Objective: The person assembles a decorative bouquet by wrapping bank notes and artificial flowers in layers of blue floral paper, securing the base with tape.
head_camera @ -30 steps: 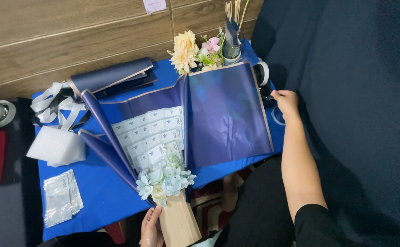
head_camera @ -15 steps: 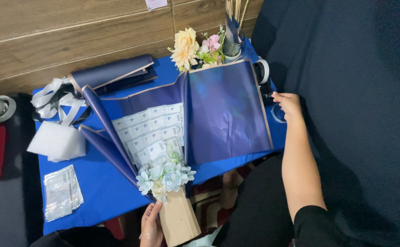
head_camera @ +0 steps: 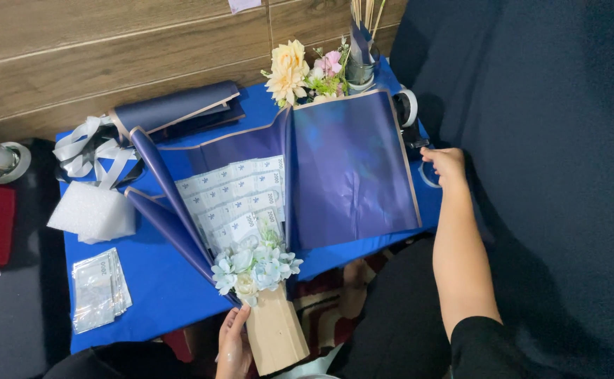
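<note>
Banknote bouquet (head_camera: 240,210) gripped at kraft-paper handle (head_camera: 276,337) by left hand (head_camera: 233,345), 6 o'clock. Right hand (head_camera: 447,165) rested at counter (head_camera: 159,281) edge, 3 o'clock; its closure cannot be told.

Far left: grey ribbon (head_camera: 82,151), white foam block (head_camera: 93,213). Near left: clear packets (head_camera: 100,289). Far centre: flower cluster (head_camera: 300,70).

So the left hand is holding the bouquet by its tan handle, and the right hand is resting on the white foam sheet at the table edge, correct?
Not quite. The left hand does hold the bouquet by its tan handle, but the head view shows the right hand at the far right table edge, beside the tape roll. The white foam sheet lies untouched on the opposite side.
</note>
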